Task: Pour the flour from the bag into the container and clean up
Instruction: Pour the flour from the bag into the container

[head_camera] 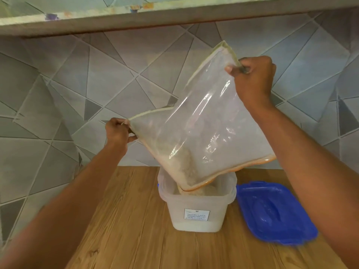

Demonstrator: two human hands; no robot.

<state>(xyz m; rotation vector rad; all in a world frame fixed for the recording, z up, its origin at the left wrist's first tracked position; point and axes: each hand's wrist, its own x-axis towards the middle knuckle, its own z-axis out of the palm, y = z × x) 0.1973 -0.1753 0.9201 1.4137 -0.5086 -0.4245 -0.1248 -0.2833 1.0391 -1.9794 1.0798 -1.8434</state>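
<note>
A clear plastic bag [204, 123] with pale trimmed edges hangs tilted, one lower corner dipping into the open translucent container [196, 212] on the wooden counter. A little flour clings inside the bag near that low corner, and flour shows in the container. My left hand [117, 133] pinches the bag's left corner. My right hand [252, 78] grips the bag's upper edge, higher up and to the right.
A blue lid [274, 212] lies flat on the wooden counter [126, 220] just right of the container. A tiled wall with a grey geometric pattern stands behind, and a shelf edge [136, 14] runs overhead.
</note>
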